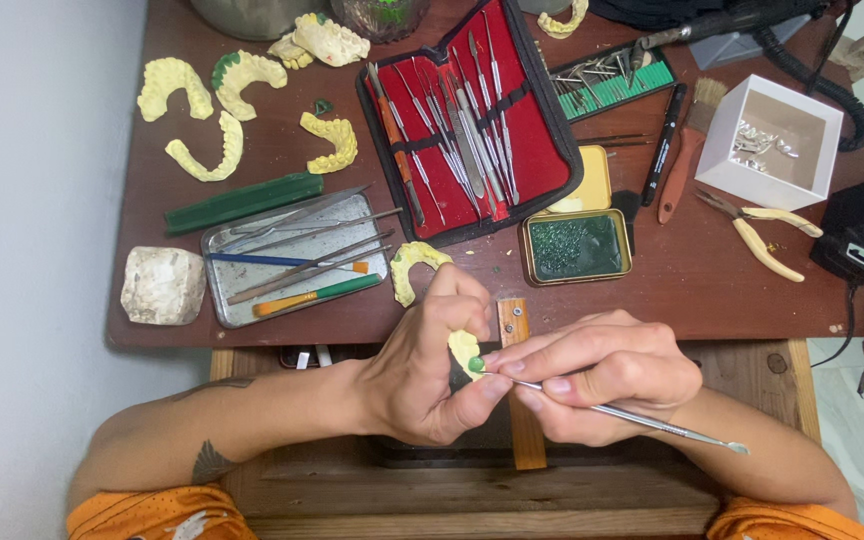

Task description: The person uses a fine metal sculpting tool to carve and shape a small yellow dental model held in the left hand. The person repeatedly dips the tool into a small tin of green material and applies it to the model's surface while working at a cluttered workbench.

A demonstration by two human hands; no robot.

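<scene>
My left hand is closed around a small pale yellow dental cast piece with a green wax spot on it. My right hand grips a thin metal carving tool like a pen. The tool's tip touches the green spot on the cast. Both hands meet just in front of the brown table's near edge, above a wooden bench peg.
A red roll-up case of metal instruments lies open at centre. A metal tray with tools, several yellow jaw casts, a tin of green wax, pliers, a white box and a plaster block surround it.
</scene>
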